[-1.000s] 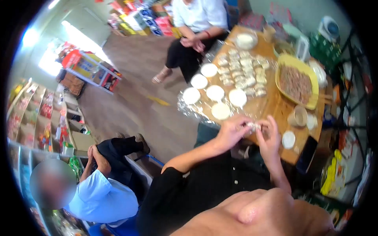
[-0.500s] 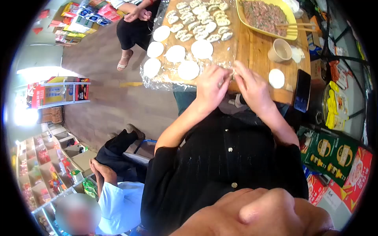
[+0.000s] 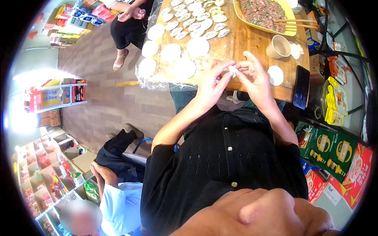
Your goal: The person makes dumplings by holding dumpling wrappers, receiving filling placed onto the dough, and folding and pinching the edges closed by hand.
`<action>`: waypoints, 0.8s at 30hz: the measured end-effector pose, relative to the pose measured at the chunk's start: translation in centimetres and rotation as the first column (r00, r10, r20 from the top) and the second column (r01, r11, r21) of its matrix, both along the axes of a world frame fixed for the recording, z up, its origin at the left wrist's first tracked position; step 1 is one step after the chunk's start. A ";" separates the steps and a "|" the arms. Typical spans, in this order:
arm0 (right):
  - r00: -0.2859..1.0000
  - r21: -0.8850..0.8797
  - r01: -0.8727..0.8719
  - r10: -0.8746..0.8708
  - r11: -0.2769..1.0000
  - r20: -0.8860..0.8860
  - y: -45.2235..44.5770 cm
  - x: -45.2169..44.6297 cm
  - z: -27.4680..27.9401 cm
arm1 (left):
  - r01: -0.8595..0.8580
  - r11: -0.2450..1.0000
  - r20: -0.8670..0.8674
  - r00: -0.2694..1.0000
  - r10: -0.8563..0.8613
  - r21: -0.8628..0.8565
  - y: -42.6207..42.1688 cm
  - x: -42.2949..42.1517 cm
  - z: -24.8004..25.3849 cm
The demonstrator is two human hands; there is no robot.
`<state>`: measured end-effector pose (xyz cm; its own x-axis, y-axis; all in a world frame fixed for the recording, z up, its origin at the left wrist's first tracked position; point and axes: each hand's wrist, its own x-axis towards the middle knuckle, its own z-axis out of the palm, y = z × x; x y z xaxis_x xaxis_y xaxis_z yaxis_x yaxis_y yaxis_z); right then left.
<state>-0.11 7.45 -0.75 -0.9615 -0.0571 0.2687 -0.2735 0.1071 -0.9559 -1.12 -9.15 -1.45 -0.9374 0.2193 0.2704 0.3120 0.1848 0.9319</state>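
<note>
Pinching fingertips of left hand (image 3: pixel 210 83) and right hand (image 3: pixel 258 80) grip white dough (image 3: pixel 233 71). Fingers hid more of it moments earlier.

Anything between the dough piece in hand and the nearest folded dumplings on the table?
Nothing visible beyond the left hand itself: its fingertips, at the dough piece, edge the direct line. After that, only flat tabletop shows up to the nearest folded dumplings. The round wrappers lie left of that line.
</note>
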 end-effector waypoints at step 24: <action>0.997 0.123 0.016 -0.007 0.992 -0.073 2.8 -0.4 2.3 | -0.103 0.420 0.432 0.252 -0.866 0.902 -1.4 -4.8 -3.5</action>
<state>-0.47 10.25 1.52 -0.9406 -0.0831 0.3291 -0.3394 0.2271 -0.9128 -5.96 -10.59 -4.97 -0.5190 0.8303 -0.2028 -0.8371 -0.4459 0.3167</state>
